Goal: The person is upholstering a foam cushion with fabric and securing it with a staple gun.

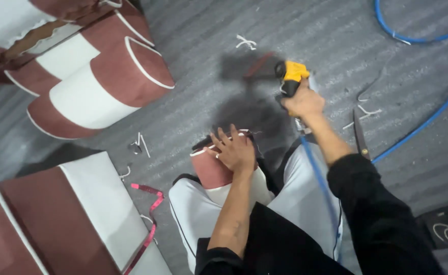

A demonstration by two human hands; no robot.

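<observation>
My left hand (235, 150) lies flat, fingers spread, on a small maroon-and-white upholstered piece (210, 170) that rests on my white-trousered knee. My right hand (303, 103) is raised above it, wrapped around a yellow-and-black air stapler (291, 75). A blue air hose (316, 175) runs down from the tool past my right forearm. The stapler's nose is blurred and points away from the cushion piece.
Rounded maroon-and-white cushions (99, 84) lie at upper left, and a flat maroon-and-white panel (51, 219) at lower left. A pink strap (150, 224) lies beside it. Scissors (360, 135) rest on the grey floor at right, near loops of blue hose (427, 119) and white piping scraps (246, 43).
</observation>
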